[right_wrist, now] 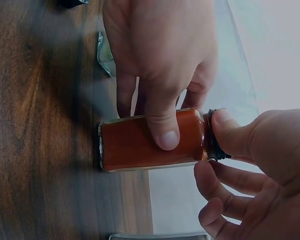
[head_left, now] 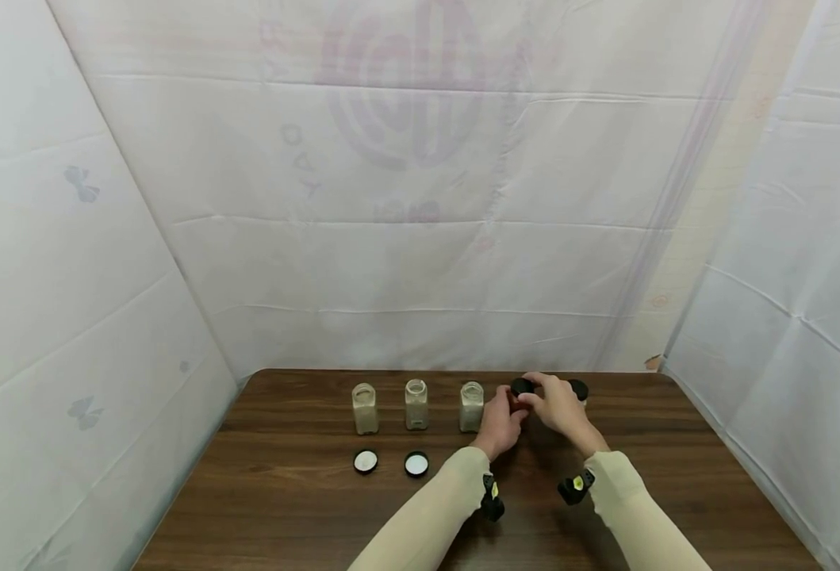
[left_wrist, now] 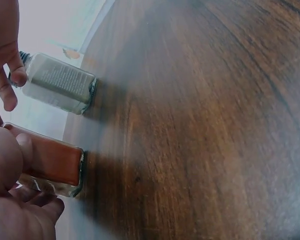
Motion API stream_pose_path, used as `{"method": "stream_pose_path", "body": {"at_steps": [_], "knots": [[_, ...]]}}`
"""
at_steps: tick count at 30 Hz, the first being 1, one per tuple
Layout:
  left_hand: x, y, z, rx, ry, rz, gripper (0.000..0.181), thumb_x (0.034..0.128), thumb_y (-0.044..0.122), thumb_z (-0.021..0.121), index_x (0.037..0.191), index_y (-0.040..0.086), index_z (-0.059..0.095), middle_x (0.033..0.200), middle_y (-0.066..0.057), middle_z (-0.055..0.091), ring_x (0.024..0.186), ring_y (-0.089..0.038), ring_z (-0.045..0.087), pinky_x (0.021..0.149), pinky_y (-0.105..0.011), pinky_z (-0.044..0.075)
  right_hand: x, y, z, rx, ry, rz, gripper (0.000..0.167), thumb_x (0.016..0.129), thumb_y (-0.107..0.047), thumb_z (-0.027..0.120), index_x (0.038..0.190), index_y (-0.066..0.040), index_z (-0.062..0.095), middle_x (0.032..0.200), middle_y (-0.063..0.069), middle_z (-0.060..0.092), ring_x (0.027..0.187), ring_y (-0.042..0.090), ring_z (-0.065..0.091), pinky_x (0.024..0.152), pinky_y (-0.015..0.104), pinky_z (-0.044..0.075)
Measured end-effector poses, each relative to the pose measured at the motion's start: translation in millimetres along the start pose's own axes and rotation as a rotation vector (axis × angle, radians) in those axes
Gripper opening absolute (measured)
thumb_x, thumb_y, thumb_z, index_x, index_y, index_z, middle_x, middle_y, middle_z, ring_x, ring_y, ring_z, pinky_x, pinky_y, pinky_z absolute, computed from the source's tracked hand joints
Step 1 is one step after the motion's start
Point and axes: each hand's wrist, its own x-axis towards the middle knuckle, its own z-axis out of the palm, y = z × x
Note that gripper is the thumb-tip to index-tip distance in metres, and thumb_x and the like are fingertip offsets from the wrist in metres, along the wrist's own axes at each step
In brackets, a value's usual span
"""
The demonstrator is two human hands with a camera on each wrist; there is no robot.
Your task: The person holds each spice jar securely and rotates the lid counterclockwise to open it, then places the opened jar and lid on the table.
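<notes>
Clearly, curled right fingers [right_wrist: 241, 178] pinch the black cap [head_left: 522, 386].

No word can be read with certainty. On the back sheet [head_left: 248, 262], faint letters that look like D, A and Y [head_left: 301, 161] run slantwise downward, left of a large round emblem [head_left: 405, 83] in washed-out pink and violet; a blurred line of characters [head_left: 407, 212] sits beneath it. In the left wrist view, a glass jar [left_wrist: 59, 82] bears several lines of small print, too fine to make out
</notes>
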Motion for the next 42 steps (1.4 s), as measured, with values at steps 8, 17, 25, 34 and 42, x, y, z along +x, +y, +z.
{"method": "stream_pose_path", "body": {"at_steps": [8, 17, 25, 34, 42], "knots": [[-0.5, -2.2, 0.6, 0.065, 0.014, 0.022, 0.038, 0.1022, 0.014, 0.065, 0.133, 0.001, 0.048, 0.12, -0.02, 0.065, 0.114, -0.033, 0.064, 0.094, -0.043, 0.053, -0.9, -1.6, 1.2, -0.002, 0.008, -0.004, 0.05, 0.095, -0.029, 0.076, 0.137, -0.003, 0.064, 0.126, 0.023, 0.067, 0.088, 0.032, 0.068, 0.071, 0.048, 0.053], [1.1, -3.7, 1.3, 0.069, 0.005, 0.02, 0.037, 0.1016, 0.015, 0.066, 0.131, 0.001, 0.049, 0.124, -0.019, 0.063, 0.116, -0.033, 0.063, 0.095, -0.043, 0.053, -2.4, -2.6, 4.6, -0.004, 0.037, 0.054, 0.05, 0.094, -0.033, 0.077, 0.131, -0.003, 0.067, 0.119, 0.021, 0.07, 0.076, 0.023, 0.063, 0.065, 0.041, 0.05], [1.2, -4.2, 1.5, 0.065, -0.005, 0.002, 0.039, 0.1017, 0.012, 0.065, 0.135, 0.001, 0.048, 0.125, -0.018, 0.063, 0.117, -0.031, 0.063, 0.094, -0.041, 0.054, -2.8, -2.9, 6.0, 0.006, 0.05, 0.068, 0.051, 0.093, -0.034, 0.078, 0.134, -0.004, 0.066, 0.121, 0.021, 0.07, 0.074, 0.023, 0.062, 0.062, 0.039, 0.049], [3.5, -2.4, 3.3, 0.081, -0.011, -0.024, 0.045, 0.0988, 0.001, 0.065, 0.14, 0.001, 0.047, 0.125, -0.018, 0.064, 0.117, -0.032, 0.064, 0.09, -0.039, 0.054, -4.0, -3.8, 7.6, 0.017, 0.061, 0.076, 0.054, 0.094, -0.036, 0.077, 0.138, -0.008, 0.065, 0.072, 0.006, 0.062, 0.05, 0.017, 0.041, 0.051, 0.032, 0.034], [3.2, 0.2, 2.3, 0.107, 0.015, -0.008, 0.04, 0.099, 0.005, 0.066, 0.135, 0.002, 0.049, 0.12, -0.018, 0.067, 0.112, -0.03, 0.066, 0.088, -0.039, 0.055, -2.4, -2.2, 6.7, -0.006, 0.053, 0.064, 0.052, 0.094, -0.036, 0.076, 0.138, -0.01, 0.066, 0.096, 0.013, 0.07, 0.059, 0.019, 0.047, 0.059, 0.037, 0.036]]}}
